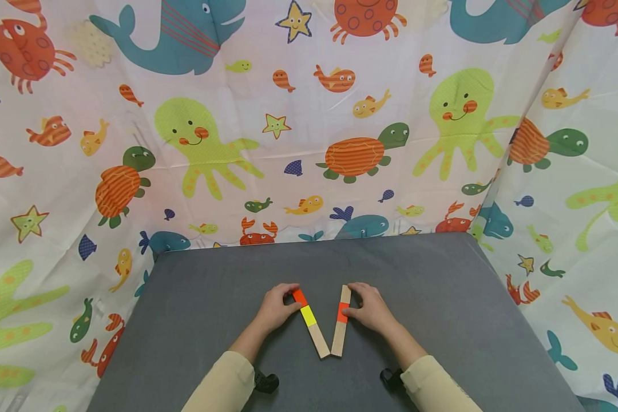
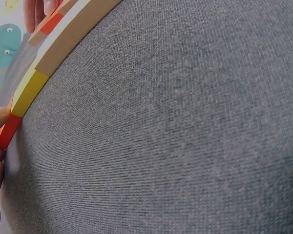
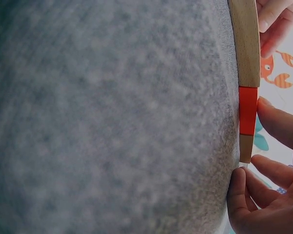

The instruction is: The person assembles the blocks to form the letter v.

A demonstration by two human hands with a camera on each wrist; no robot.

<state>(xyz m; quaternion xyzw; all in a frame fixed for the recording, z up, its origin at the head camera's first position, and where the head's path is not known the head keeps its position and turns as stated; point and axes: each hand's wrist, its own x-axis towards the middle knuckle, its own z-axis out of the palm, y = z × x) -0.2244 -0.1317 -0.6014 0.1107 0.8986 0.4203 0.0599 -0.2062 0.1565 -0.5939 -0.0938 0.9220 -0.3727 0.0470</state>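
Two rows of small wooden blocks form a V on the grey cloth, their near ends meeting. The left row has a red block (image 1: pixel 300 297), a yellow block (image 1: pixel 308 315) and a longer plain block (image 1: pixel 318 341). In the right row are a short plain block (image 1: pixel 345 294), an orange-red block (image 3: pixel 248 111) and a longer plain block (image 3: pixel 247 46). My left hand (image 1: pixel 278 306) pinches the red block at the far end, thumb close to the yellow one. My right hand (image 1: pixel 369 308) holds the right row, thumb against the orange-red block's side, index finger at the short plain block's far end.
Grey cloth (image 1: pixel 226 274) covers the table. Behind and beside it hangs a white curtain (image 1: pixel 309 223) printed with sea animals. A black strap (image 1: pixel 265 382) shows at the left wrist and another strap (image 1: pixel 391 379) at the right.
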